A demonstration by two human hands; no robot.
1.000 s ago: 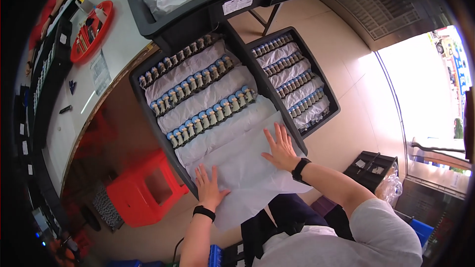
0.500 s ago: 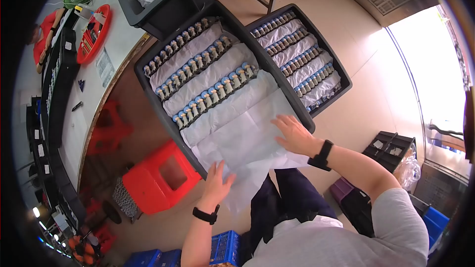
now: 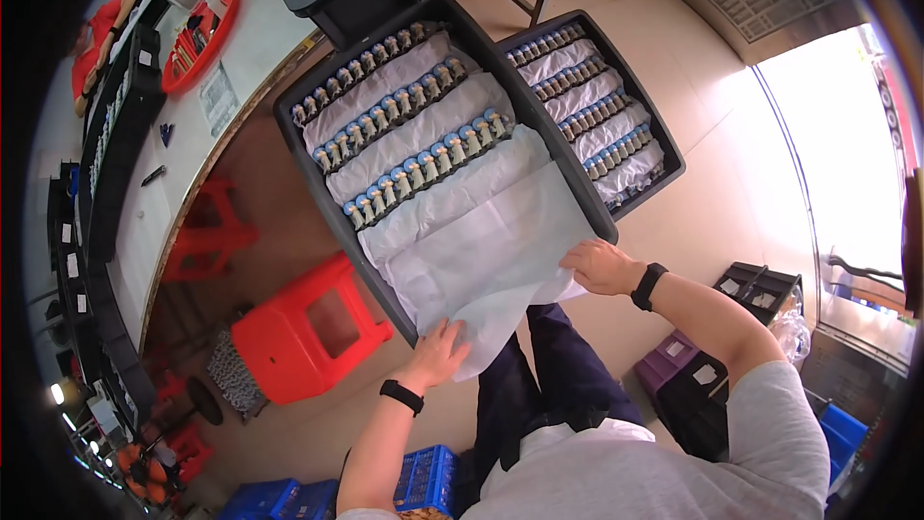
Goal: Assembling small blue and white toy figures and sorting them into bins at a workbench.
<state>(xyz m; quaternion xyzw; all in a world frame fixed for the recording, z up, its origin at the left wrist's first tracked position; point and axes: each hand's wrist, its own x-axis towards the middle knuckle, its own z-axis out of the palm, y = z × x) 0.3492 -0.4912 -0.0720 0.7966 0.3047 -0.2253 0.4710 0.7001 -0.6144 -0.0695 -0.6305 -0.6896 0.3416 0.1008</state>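
Note:
A long black tray (image 3: 337, 221) lies in front of me with three rows of small blue-capped figures (image 3: 423, 162) laid between folds of white sheet. The near part of the white sheet (image 3: 481, 250) hangs over the tray's front edge. My left hand (image 3: 438, 351) grips the sheet's lower left edge. My right hand (image 3: 599, 265) holds its right edge near the tray's corner. Both wrists carry black bands.
A second black tray (image 3: 664, 149) with similar rows sits to the right. An orange stool (image 3: 303, 332) stands at my left, blue crates (image 3: 423, 477) by my legs. A long table (image 3: 207, 106) with a red dish (image 3: 197, 34) runs along the left. Dark bins (image 3: 751, 289) stand at right.
Both hands slid from the sheet's flat middle down to its near edges, and the sheet now drapes past the tray's front. The view has also shifted closer.

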